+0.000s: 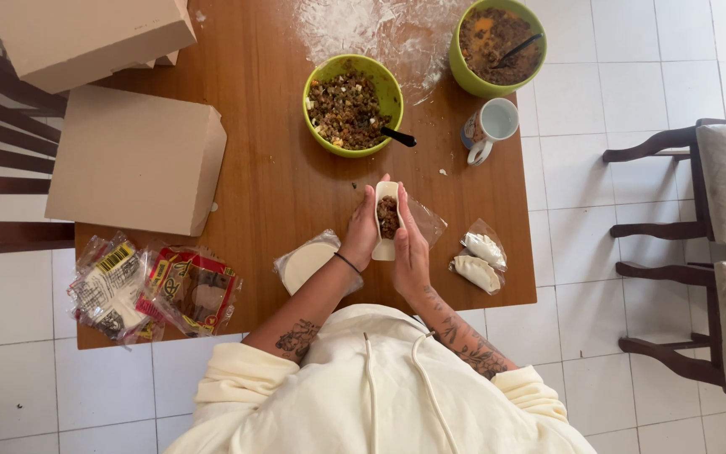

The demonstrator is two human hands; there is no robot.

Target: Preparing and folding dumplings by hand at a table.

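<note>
Both hands cupped together over wooden worktop (279,168): left hand (361,235) and right hand (412,248) pinching folded dough disc (386,217) with meat filling. Green bowl (352,105) of filling just beyond.

Bare wood lay open ahead of left hand (363,235); green bowl (352,105) blocked beyond, dough stack (306,265) just left, folded pastries (479,262) right of right hand (411,252)

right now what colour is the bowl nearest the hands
Bright green bowl, holding brown filling; the head view shows it.
</note>
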